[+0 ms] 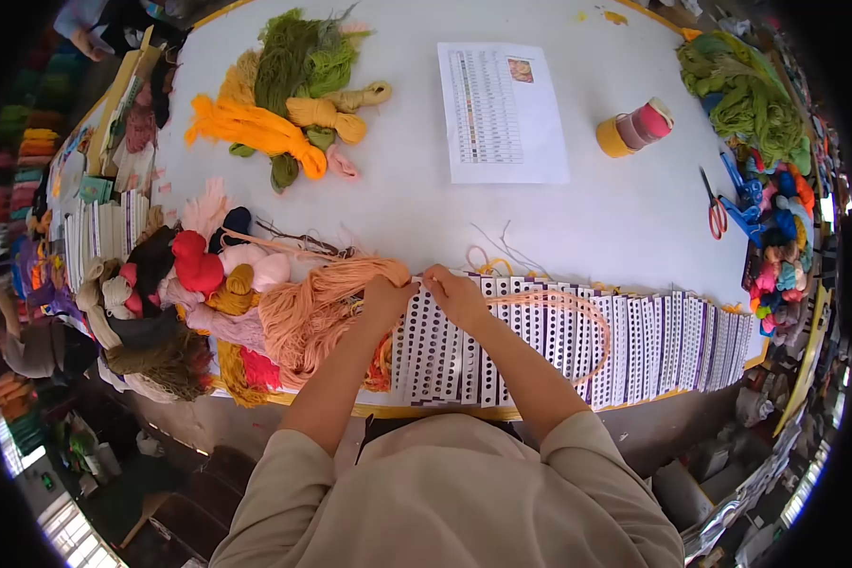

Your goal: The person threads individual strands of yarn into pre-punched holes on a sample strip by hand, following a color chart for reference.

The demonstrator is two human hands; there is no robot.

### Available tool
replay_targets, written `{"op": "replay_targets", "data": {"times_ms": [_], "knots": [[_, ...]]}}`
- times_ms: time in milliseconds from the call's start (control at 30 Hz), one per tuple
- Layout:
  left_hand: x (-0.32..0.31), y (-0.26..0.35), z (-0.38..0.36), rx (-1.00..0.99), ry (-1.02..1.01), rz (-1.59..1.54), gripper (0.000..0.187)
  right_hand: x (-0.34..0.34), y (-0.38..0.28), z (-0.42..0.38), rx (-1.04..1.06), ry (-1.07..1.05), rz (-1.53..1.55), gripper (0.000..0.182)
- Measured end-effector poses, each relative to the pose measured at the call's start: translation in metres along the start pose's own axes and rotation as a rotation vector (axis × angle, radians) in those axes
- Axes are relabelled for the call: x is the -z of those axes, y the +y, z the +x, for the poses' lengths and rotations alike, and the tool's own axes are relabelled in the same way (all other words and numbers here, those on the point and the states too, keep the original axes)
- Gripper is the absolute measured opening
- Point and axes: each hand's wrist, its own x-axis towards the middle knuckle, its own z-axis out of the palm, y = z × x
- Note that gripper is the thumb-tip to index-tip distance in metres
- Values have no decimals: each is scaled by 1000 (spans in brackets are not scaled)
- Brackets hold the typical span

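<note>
Centre-right, punched cards point(559, 346) overlapped, probably keeping each reachable. Mid-frame, left grip point(385, 301) and right grip point(456, 298) pinched peach yarn point(317, 312) (one stretch looped rightward), seemingly for control. Upper centre, a printed sheet point(504, 114) lay flat, presumably for reading.

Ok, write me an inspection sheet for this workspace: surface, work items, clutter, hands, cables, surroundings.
Surface: white table, yellow-edged, small yellow marks near its far edge.
Work items: peach yarn; row of cards with holes beside it.
Clutter: orange yarn, printed sheet, pink and yellow thread, scissors.
Hands: left hand and right hand closed, apparently on the peach yarn; exact grip hidden.
Cables: nothing seen.
Surroundings: green yarn at right; another person at left.
</note>
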Motion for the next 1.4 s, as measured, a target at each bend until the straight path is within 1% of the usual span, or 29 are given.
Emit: {"op": "replay_targets", "data": {"times_ms": [67, 100, 167, 200, 233, 300, 333, 400, 433, 500, 533, 600, 633, 700, 733, 800, 833, 900, 933, 1000, 1133, 1200, 1233, 1300, 1333, 1400], "knots": [[8, 17, -18, 84, -24, -607, 13, 5, 0, 0, 4, -107, -28, 15], [10, 18, -19, 91, -21, -603, 13, 4, 2, 0, 3, -112, -21, 15], [17, 20, -18, 239, -109, -610, 11, 0, 5, 3, 29, -121, -17, 14], [18, 19, -17, 165, -160, -656, 12, 1, 2, 5, -15, -143, -36, 17], [18, 17, -16, 168, -160, -650, 12, 3, -1, 6, -16, -142, -30, 17], [17, 17, -14, 104, -230, -676, 13, 7, -4, 8, -82, -165, 104, 22], [18, 16, -13, 106, -232, -674, 13, 9, -5, 10, -84, -164, 106, 22], [21, 16, -13, 138, -226, -387, 6, 13, -5, 14, -179, -344, 196, 25], [24, 15, -17, 140, -225, -386, 6, 13, -4, 14, -180, -346, 198, 25], [31, 14, -27, 105, -84, -723, 6, 14, -1, 15, -243, -370, 437, 23], [33, 8, -27, 106, -86, -717, 6, 14, 1, 16, -244, -367, 442, 23], [34, -2, -28, 171, -222, -999, 8, 13, 2, 16, -225, -378, 452, 22], [35, -4, -28, 173, -220, -997, 8, 14, 2, 17, -225, -380, 455, 22], [36, -4, -30, 246, -630, -1271, 15, 17, 1, 19, -228, -408, 397, 21], [36, -2, -29, 247, -631, -1272, 15, 12, 8, 19, -230, -408, 396, 21], [34, 2, -26, 323, -750, -1155, 32, 3, 19, 20, -160, -384, 506, 23], [33, 1, -27, 324, -751, -1160, 32, 2, 21, 19, -163, -387, 503, 23], [31, 1, -29, 327, -718, -1077, 40, 3, 20, 20, -189, -403, 588, 25], [31, 2, -29, 327, -718, -1079, 40, 5, 18, 19, -190, -404, 587, 25], [31, 3, -31, 311, -668, -1038, 47, 7, 15, 18, -188, -382, 551, 25], [31, 8, -33, 274, -661, -1028, 40, 12, 9, 20, -187, -389, 531, 26], [31, 13, -37, 201, -472, -812, 29, 17, 4, 19, -227, -400, 444, 27], [31, 17, -40, 201, -472, -812, 29, 18, 2, 19, -227, -401, 444, 27], [32, 24, -49, 121, -66, -631, 18, 18, -1, 18, -272, -396, 462, 30], [31, 21, -50, 120, -65, -629, 18, 17, -1, 18, -271, -396, 463, 30], [29, 17, -52, -112, 78, -687, 13, 14, 2, 18, -285, -373, 477, 28]]}}
